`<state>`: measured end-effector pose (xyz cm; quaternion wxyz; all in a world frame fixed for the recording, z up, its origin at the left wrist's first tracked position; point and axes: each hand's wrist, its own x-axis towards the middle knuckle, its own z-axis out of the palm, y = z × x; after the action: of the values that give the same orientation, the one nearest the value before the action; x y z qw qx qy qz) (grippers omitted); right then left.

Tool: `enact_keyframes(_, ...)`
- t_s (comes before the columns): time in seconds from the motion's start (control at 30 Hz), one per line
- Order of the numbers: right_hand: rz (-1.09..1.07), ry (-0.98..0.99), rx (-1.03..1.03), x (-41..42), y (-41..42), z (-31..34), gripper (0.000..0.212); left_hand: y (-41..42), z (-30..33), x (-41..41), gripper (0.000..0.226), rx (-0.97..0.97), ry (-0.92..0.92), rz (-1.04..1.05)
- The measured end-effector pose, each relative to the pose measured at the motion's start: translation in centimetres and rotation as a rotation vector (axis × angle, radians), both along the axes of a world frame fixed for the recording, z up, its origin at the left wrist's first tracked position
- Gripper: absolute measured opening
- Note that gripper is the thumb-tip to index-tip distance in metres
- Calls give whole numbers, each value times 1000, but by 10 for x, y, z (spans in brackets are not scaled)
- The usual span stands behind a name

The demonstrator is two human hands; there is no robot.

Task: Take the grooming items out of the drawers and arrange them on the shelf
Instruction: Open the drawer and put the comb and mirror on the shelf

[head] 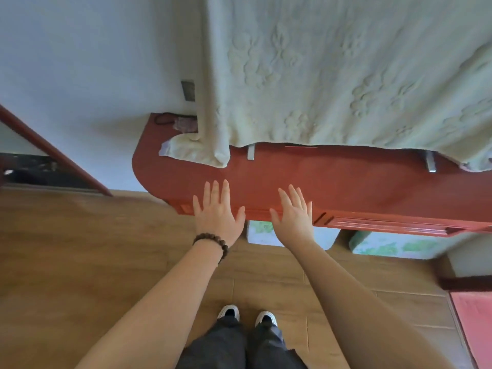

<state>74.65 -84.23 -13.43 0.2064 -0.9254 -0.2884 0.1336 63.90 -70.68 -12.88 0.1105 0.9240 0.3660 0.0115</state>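
A red-brown wooden dresser top (346, 177) runs across the middle of the view, with the fronts of its drawers (386, 223) showing along the near edge. My left hand (217, 213) hovers flat over that edge, fingers spread and empty, a dark bead bracelet on the wrist. My right hand (294, 214) is beside it, also spread and empty. No grooming items are visible; the drawers look closed.
A cream embossed cloth (332, 75) hangs over the back of the dresser. A dark cord and a small pinkish object (183, 123) lie at the far left corner. Pale patterned boxes (394, 245) sit under the dresser. The floor is wood; my shoes (247, 314) are below.
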Motion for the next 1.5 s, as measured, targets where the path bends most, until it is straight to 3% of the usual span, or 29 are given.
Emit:
enact_keyframes(0.1,29,2,31,5,4,-13,51,-4,-8,1,71,-4,-1,43)
enact_keyframes(0.2,-42,-16,179,1,2,-28,34,-8,-22,-7,66,-29,12,67)
enact_keyframes(0.3,-218,228,240,-4,-3,-36,21,-8,-41,-19,57,-177,16,97)
enact_keyframes(0.4,-515,631,269,2,-4,-60,26,-2,-59,-20,42,-684,-97,358)
enact_keyframes(0.5,-906,1077,482,14,-2,-94,32,18,-81,-9,33,-1329,-342,783)
enact_keyframes(0.6,-1115,1286,645,27,1,-123,40,41,-112,-5,54,-1576,-598,1124)
enact_keyframes(0.8,-1220,1504,954,44,13,-160,70,66,-158,4,77,-1703,-917,1289)
enact_keyframes(0.97,-1222,1561,1194,49,18,-175,80,82,-170,14,93,-1769,-1020,1304)
enact_keyframes(1.07,-1234,1554,1235,47,19,-177,83,86,-168,20,101,-1785,-997,1361)
enact_keyframes(1.33,-1311,1481,1212,22,8,-181,83,67,-161,3,76,-1793,-927,1449)
enact_keyframes(1.5,-1351,1419,1181,-10,-10,-178,67,45,-158,-36,70,-1835,-931,1386)
